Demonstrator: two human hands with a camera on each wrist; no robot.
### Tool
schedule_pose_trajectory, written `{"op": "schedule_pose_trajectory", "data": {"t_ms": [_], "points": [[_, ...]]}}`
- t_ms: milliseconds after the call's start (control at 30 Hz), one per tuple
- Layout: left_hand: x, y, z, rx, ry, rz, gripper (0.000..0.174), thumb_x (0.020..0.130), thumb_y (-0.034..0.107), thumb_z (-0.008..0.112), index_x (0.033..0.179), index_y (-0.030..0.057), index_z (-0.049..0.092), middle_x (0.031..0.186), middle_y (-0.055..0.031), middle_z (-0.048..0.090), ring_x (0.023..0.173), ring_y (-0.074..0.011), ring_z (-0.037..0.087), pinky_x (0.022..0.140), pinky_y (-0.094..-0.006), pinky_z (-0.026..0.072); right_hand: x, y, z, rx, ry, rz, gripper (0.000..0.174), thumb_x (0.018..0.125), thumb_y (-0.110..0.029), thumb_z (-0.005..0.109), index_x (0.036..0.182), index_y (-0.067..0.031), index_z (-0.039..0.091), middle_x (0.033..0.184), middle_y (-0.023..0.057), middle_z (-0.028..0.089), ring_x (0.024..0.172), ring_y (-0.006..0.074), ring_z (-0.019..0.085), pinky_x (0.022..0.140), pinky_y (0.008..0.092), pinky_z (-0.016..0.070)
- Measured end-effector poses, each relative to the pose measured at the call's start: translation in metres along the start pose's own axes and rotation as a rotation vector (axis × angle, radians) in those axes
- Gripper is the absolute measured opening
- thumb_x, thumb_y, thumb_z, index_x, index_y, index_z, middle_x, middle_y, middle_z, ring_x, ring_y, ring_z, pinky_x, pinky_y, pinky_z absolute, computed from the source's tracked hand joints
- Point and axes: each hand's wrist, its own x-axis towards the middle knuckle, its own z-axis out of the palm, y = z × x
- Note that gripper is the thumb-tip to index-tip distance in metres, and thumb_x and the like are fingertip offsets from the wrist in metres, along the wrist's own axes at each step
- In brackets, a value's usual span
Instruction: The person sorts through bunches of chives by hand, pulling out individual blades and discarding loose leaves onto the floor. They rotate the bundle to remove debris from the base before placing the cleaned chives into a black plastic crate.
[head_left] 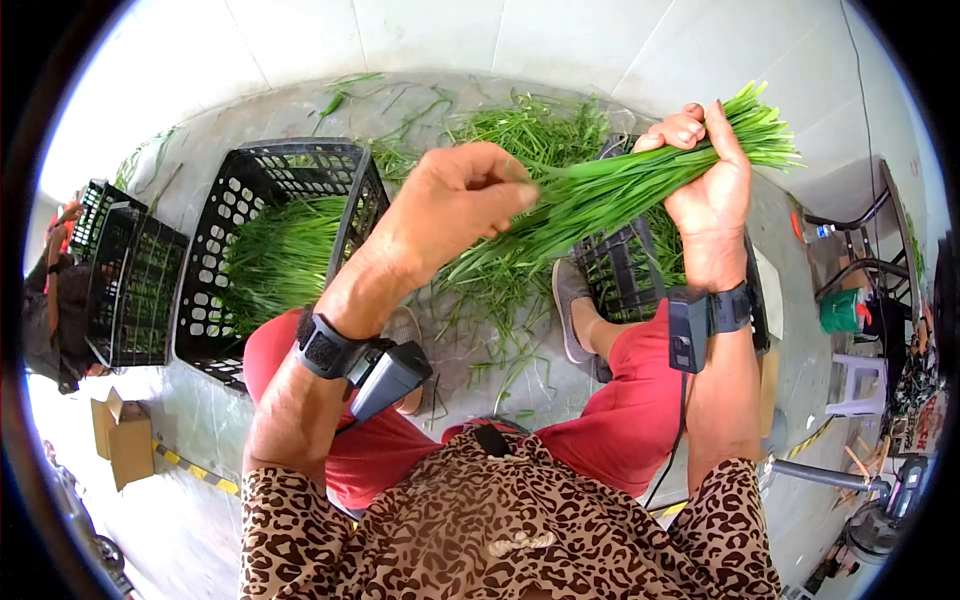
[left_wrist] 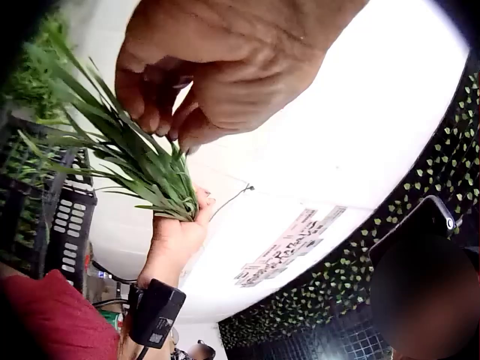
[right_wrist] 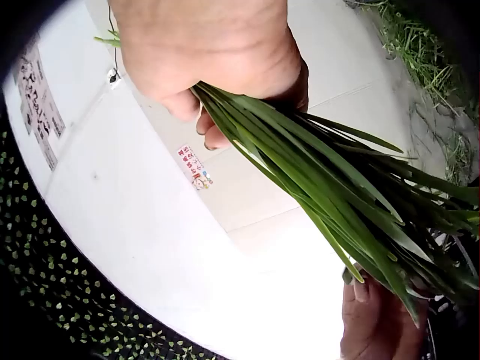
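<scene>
A bunch of long, flat green garlic chives (head_left: 620, 195) is held out in front of the body, pale cut ends up at the right. My right hand (head_left: 710, 175) grips it near those ends, with the leaves running down to the left. My left hand (head_left: 460, 205) is at the leafy side, thumb and fingertips pinching at the leaf edge. In the left wrist view the left fingers (left_wrist: 154, 124) meet right over the chives (left_wrist: 146, 161). From the right wrist view the leaves (right_wrist: 322, 180) fan out below the right palm (right_wrist: 210, 52), towards the left hand (right_wrist: 379, 315).
A black plastic crate (head_left: 355, 215) with more chives (head_left: 290, 255) stands at the left; another crate (head_left: 615, 265) is beneath the right arm. Loose green trimmings (head_left: 530, 130) litter the floor. Stacked crates (head_left: 140, 280) and a cardboard box (head_left: 125, 440) are farther left, a stool (head_left: 858, 385) right.
</scene>
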Motion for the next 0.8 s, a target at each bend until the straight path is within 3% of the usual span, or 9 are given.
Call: {"op": "schedule_pose_trajectory", "data": {"t_ms": [133,233,567,800], "points": [[-0.003,0.003,0.006,0.172,-0.197,0.032,0.016,0.083,0.011,0.064,0.094,-0.0002,0.061,0.074,0.0029,0.057,0.069,-0.0026,0.049,0.062,-0.0192,0.0407,0.001,-0.002,-0.001,0.092,-0.015,0.051,0.016,0.091,-0.022,0.055,0.084,-0.0081,0.05,0.068,-0.0029,0.044,0.064,0.0115,0.046,0.073,0.0328,0.0394],[0.0,-0.001,0.004,0.223,-0.226,0.003,0.016,0.084,0.012,0.064,0.095,0.0007,0.061,0.075,0.003,0.057,0.072,-0.0026,0.049,0.063,-0.0198,0.0407,0.001,-0.003,-0.002,0.119,-0.004,0.071,0.016,0.091,-0.022,0.055,0.085,-0.0079,0.05,0.068,-0.0028,0.044,0.064,0.0115,0.046,0.072,0.0325,0.0396],[0.0,0.001,-0.004,-0.318,-0.088,-0.119,0.023,0.092,0.022,0.054,0.099,0.0017,0.061,0.086,-0.001,0.063,0.074,-0.0082,0.056,0.066,-0.0227,0.0466,0.0,-0.006,-0.004,0.134,-0.014,0.168,0.018,0.091,-0.024,0.055,0.085,-0.0066,0.051,0.068,-0.0018,0.047,0.066,0.0122,0.047,0.072,0.0324,0.0404],[-0.001,0.002,-0.008,-0.3,0.026,-0.108,0.02,0.092,0.022,0.055,0.097,0.0042,0.061,0.085,-0.0007,0.062,0.075,-0.0083,0.056,0.064,-0.0231,0.0461,-0.001,-0.005,-0.004,0.094,-0.029,0.172,0.02,0.091,-0.025,0.056,0.084,-0.0067,0.052,0.068,-0.0018,0.047,0.065,0.0122,0.047,0.072,0.0319,0.0407]]}}
